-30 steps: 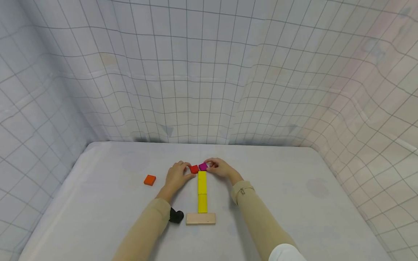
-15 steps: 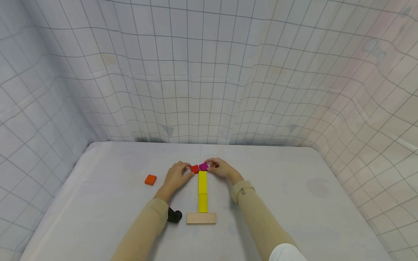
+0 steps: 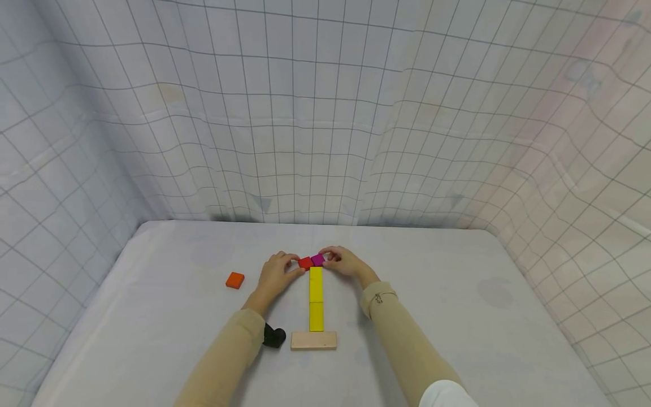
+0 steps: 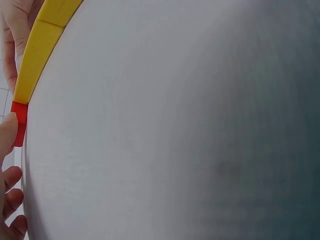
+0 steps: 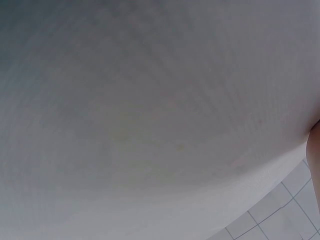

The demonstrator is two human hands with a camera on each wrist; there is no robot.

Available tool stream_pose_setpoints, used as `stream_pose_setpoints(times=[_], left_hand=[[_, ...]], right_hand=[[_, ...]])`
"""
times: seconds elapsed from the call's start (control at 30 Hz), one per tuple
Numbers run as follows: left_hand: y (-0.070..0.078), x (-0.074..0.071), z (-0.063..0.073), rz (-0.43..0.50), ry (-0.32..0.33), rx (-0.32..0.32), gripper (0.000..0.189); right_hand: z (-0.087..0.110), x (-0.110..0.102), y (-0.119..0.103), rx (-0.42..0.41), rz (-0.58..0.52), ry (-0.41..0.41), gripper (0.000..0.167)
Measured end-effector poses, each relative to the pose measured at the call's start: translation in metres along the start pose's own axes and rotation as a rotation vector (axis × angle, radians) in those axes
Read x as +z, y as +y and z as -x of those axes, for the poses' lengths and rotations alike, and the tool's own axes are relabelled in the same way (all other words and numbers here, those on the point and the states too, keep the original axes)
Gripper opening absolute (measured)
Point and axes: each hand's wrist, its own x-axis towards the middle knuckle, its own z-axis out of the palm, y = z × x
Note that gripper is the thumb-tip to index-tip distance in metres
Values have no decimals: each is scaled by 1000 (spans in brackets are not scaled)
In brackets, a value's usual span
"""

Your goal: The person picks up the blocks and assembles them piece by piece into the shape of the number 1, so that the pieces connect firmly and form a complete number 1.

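Observation:
Between thumb and forefinger, my left hand (image 3: 276, 275) pinches a small red block (image 3: 305, 263) at the far end of two yellow blocks (image 3: 316, 298) laid end to end. My right hand (image 3: 346, 264) pinches a purple block (image 3: 317, 260) just right of the red one; the two blocks meet at the top of the yellow column. In the left wrist view the thumb lies on the red block (image 4: 20, 122), which abuts the yellow block (image 4: 36, 57). The right wrist view catches only a sliver of the right hand (image 5: 314, 162).
A plain wooden plank (image 3: 313, 341) lies crosswise at the near end of the yellow column. An orange block (image 3: 235, 280) sits to the left on the white table (image 3: 458, 316). A black object (image 3: 274, 337) pokes out by the left sleeve.
My left hand has shifted slightly right with the red block, closing the small gap to the purple block. The right hand stays nearly still.

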Motion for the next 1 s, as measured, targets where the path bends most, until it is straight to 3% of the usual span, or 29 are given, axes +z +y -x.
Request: stream_pose_setpoints(times=[1.0], left_hand=[[0,2,0,26,11,-23,38]], right_hand=[[1,-1,-2,-13,7,-14,30]])
